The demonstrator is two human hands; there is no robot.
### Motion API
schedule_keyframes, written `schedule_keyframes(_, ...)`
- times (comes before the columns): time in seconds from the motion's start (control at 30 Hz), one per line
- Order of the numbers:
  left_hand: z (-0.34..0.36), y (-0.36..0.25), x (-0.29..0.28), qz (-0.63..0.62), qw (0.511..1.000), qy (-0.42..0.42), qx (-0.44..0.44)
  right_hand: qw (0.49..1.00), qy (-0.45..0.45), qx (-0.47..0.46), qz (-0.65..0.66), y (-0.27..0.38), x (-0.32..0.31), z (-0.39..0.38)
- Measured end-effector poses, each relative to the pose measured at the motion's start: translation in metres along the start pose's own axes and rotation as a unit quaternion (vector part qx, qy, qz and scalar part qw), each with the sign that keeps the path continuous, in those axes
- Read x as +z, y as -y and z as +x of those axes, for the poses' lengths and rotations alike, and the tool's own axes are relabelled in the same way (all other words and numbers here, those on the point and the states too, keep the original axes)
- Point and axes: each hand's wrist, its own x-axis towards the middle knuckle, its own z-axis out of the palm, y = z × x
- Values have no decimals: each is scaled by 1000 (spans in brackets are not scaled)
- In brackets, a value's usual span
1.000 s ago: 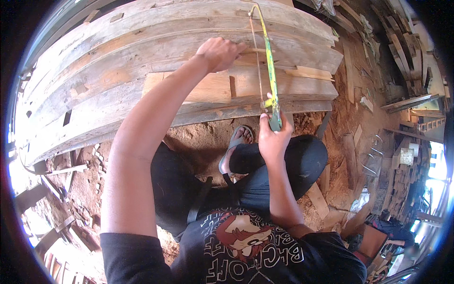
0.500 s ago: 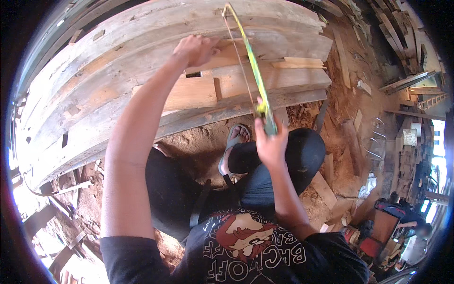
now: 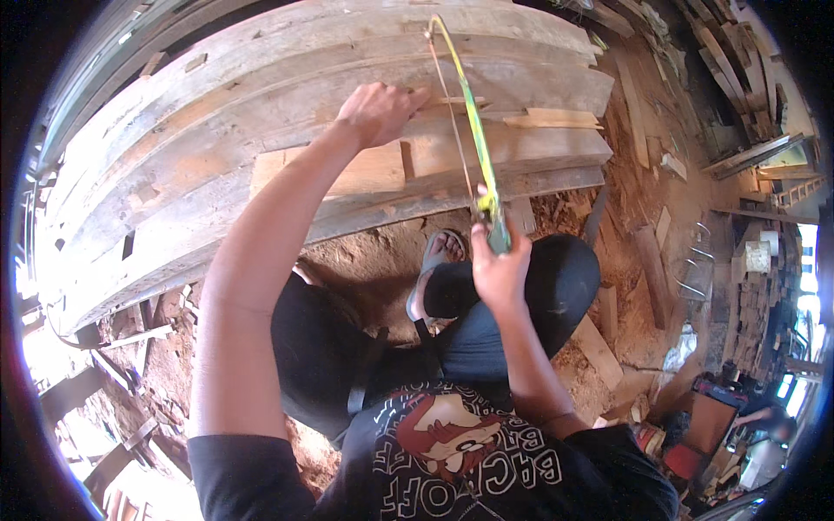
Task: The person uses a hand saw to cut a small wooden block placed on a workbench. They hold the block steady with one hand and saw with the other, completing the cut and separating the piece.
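Observation:
A bow-frame handsaw (image 3: 474,126) with a yellow-and-green frame and a thin blade is in my right hand (image 3: 502,265), fingers closed round its handle. The saw reaches forward across weathered wooden planks (image 3: 174,130). My left hand (image 3: 373,113) is closed on a thin wood strip (image 3: 462,101) lying on the planks, just left of the blade. A pale board (image 3: 282,165) lies partly under my left forearm, and another light piece (image 3: 547,119) lies right of the saw.
My bent legs (image 3: 556,286) and sandalled foot (image 3: 434,269) are below the planks' edge. Wood offcuts and sawdust cover the ground (image 3: 643,200). Stacked lumber (image 3: 730,78) stands at right. Another person (image 3: 764,443) is at the lower right, beside a red object (image 3: 682,460).
The saw has slid back toward my body and its far end sits further left in the picture. My left hand stays on the strip; the whole view has shifted slightly.

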Motion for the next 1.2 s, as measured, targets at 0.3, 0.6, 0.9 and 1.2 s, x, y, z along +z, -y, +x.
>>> schedule_keyframes(0.3, 8, 2, 1, -55, 995, 73, -35, 997, 17, 70, 8, -8, -48, -91)
schedule_keyframes(0.6, 3, 2, -6, -47, 998, 40, -19, 996, 6, 36, 83, -14, 5, -18)
schedule_keyframes(0.9, 9, 15, -7, -84, 995, 27, -55, 999, -2, 42, -25, -19, -3, -83)
schedule_keyframes(1.2, 15, 18, 0, -75, 993, 54, -68, 1000, -4, -7, -4, 0, -12, -72)
